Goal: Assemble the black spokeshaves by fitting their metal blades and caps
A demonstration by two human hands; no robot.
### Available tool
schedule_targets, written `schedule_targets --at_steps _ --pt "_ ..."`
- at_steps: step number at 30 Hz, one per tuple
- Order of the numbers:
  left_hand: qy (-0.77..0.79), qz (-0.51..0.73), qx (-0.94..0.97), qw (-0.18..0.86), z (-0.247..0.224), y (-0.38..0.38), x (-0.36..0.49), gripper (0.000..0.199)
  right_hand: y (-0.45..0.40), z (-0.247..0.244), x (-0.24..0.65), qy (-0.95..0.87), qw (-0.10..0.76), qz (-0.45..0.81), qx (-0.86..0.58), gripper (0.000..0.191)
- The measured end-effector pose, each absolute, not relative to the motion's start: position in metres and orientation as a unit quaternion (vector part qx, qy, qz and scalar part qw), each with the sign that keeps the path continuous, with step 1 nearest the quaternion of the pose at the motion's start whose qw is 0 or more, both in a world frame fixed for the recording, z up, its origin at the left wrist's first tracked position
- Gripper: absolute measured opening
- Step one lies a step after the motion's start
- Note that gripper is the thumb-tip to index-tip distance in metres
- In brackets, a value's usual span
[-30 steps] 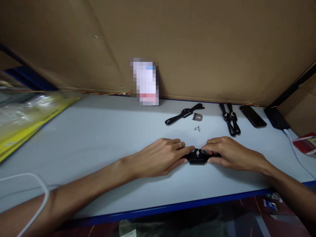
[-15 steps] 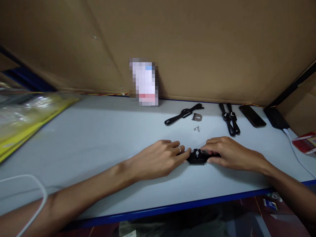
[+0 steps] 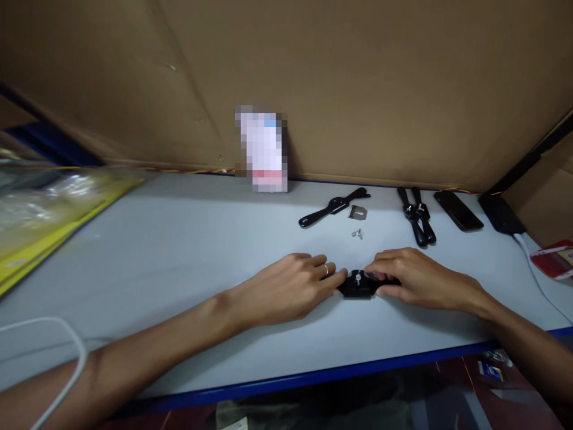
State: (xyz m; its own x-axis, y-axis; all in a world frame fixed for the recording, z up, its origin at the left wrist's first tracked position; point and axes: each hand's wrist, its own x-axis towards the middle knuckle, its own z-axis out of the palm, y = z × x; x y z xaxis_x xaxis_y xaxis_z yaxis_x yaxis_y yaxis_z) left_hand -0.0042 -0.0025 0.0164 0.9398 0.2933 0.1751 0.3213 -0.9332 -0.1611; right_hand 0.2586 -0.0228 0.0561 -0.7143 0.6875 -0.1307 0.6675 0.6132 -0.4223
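- Black spokeshave (image 3: 357,289): set on tabletop (image 3: 179,239), L end pinched by left hand (image 3: 302,288), R handle clamped in right hand (image 3: 414,278); centre screw (image 3: 358,277) seated.
- Prob. done: 2 paired tools (image 3: 421,211), screws fitted.
- Prob. left: bare tool (image 3: 338,205), metal plate (image 3: 360,212) & wing screw (image 3: 357,234) unfitted.

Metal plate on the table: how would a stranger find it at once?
On the pale table, find the black tool lying slantwise near the cardboard wall. The metal plate lies just in front of its right half; unlike the small screw nearby, it is flat and slotted.
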Motion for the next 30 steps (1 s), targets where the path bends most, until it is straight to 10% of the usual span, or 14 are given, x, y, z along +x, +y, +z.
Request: schedule_targets --at_steps 30 --pt "-0.157 -0.058 -0.98 0.11 0.016 -0.002 -0.004 0.011 -0.032 0.066 0.251 -0.913 -0.023 0.147 -0.38 0.007"
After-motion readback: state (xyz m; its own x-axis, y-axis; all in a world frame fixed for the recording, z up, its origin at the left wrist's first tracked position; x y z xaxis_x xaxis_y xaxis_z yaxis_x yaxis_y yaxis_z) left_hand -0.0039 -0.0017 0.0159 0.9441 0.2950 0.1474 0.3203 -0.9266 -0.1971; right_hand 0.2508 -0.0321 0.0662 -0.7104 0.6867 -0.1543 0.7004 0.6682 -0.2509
